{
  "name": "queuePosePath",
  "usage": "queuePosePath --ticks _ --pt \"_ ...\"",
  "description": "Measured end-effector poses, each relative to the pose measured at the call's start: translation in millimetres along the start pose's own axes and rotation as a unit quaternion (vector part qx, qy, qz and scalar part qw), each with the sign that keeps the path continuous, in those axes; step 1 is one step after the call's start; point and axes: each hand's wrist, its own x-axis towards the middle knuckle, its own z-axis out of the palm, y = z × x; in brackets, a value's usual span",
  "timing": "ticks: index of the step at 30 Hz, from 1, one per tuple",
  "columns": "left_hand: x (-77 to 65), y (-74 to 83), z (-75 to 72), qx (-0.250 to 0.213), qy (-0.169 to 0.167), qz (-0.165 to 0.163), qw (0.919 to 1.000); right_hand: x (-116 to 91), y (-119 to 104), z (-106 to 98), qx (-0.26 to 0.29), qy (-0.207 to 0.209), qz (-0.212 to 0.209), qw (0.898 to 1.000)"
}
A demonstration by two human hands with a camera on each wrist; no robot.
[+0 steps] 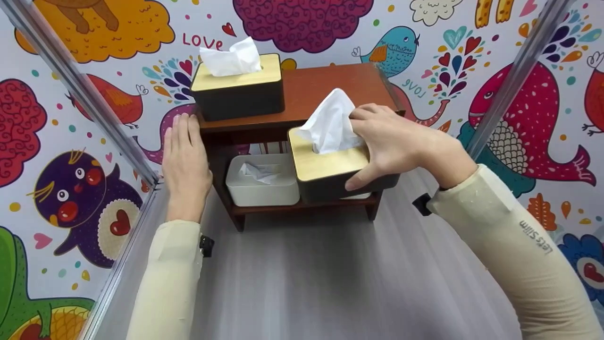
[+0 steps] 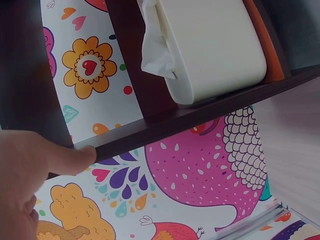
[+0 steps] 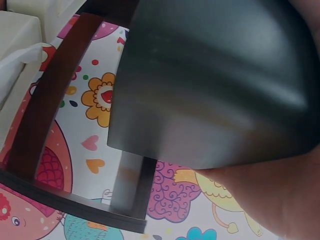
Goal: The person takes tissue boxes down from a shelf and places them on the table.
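In the head view my right hand (image 1: 401,141) grips a black tissue box (image 1: 339,189) with a pale wooden lid, thumb on the near side and fingers across the far side. A white tissue sticks up from its slot. The box is in front of the brown shelf (image 1: 330,92), tilted. Its dark underside (image 3: 210,90) fills much of the right wrist view. My left hand (image 1: 186,165) lies along the shelf's left side with straight fingers; in the left wrist view its thumb (image 2: 75,159) touches the dark frame edge.
A matching black box (image 1: 238,101) stands on the shelf top, left. On the lower level sits a white tissue box (image 1: 264,194); another white one (image 1: 356,196) is mostly hidden behind the held box. Patterned walls and metal posts (image 1: 519,71) surround the grey floor (image 1: 292,283).
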Motion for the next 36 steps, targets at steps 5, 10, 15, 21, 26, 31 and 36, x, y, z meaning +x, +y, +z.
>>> queuePosePath --ticks 5,10,15,21,26,31,36 --pt "-0.4 -0.8 0.7 0.002 0.005 0.005 1.0 -2.5 1.4 9.0 -0.004 -0.002 0.002 1.0" --pt "-0.6 -0.1 0.4 0.003 0.0 0.005 1.0 -6.1 3.8 19.4 -0.005 -0.005 0.004 1.0" --pt "-0.3 0.8 -0.4 0.006 -0.005 0.005 1.0 -9.7 7.0 31.4 -0.008 -0.012 0.013 1.0" --pt "0.0 1.2 -0.7 0.009 -0.012 0.001 0.9999 -14.0 12.2 48.4 -0.015 -0.016 0.018 1.0" --pt "-0.2 1.3 -1.8 0.006 -0.017 -0.004 0.9998 -18.1 17.2 63.7 -0.019 -0.013 0.012 1.0" --pt "-0.2 0.8 -0.8 -0.003 -0.002 -0.001 1.0 -21.2 23.0 79.0 -0.023 -0.02 0.011 0.999" --pt "0.1 0.9 -0.2 -0.006 -0.006 -0.004 1.0 -25.8 27.4 93.7 -0.025 -0.027 0.017 0.999"
